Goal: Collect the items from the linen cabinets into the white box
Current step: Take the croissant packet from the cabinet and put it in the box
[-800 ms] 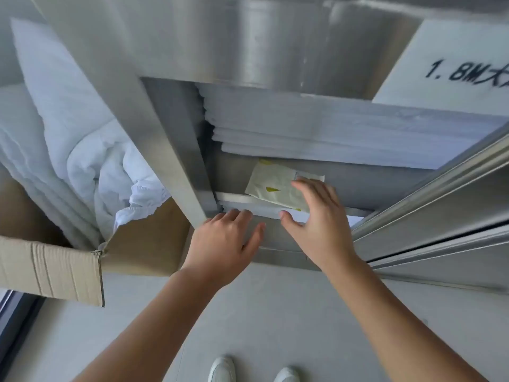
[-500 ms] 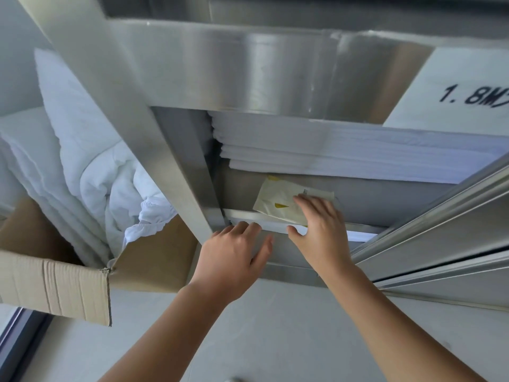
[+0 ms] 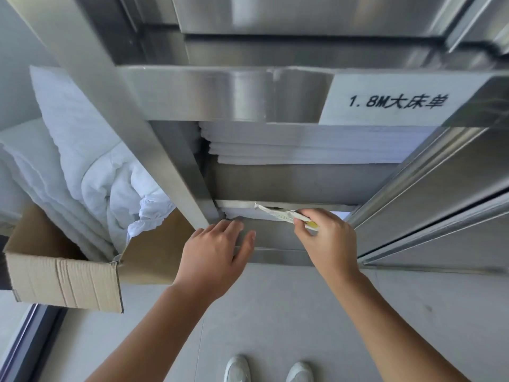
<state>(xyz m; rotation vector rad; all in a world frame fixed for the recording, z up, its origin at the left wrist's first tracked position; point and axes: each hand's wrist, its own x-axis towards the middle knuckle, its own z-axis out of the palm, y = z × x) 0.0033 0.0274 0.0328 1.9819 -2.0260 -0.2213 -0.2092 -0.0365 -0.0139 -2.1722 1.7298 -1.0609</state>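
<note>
At the steel cabinet (image 3: 225, 95), right hand (image 3: 327, 238) pinches a packet (image 3: 281, 215); left hand (image 3: 217, 252), fingers straight, touches the ledge (image 3: 275, 239) above grey floor (image 3: 275, 312).

What sits around me

A brown cardboard box (image 3: 63, 277) sits at my left, open, heaped with crumpled white bedding (image 3: 91, 172). My white shoes (image 3: 238, 368) stand on the pale grey floor (image 3: 275, 312). A white label (image 3: 394, 102) above reads "1.8M大床单"
</note>
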